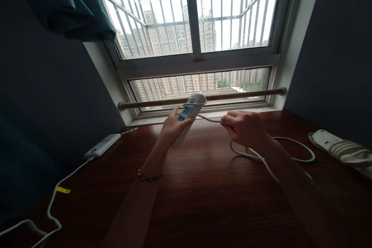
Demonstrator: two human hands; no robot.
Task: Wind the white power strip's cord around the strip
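Note:
A white power strip [186, 113] with blue-green sockets is tilted up above the wooden table, with my left hand [173, 126] closed around its middle. Its white cord [209, 119] loops once around the far end of the strip and runs right to my right hand [242, 126], where thumb and fingers pinch it. Beyond that hand, more of the cord lies in loose loops on the table and passes under my right forearm. The near end of the strip is partly hidden behind my left hand.
Another white power strip [344, 148], wrapped in its own cord, lies at the right of the brown table [203, 201]. At the left, a third white strip [102, 146] has its cable with a yellow tag [63, 190] trailing forward. A barred window and a rail [244, 95] stand behind.

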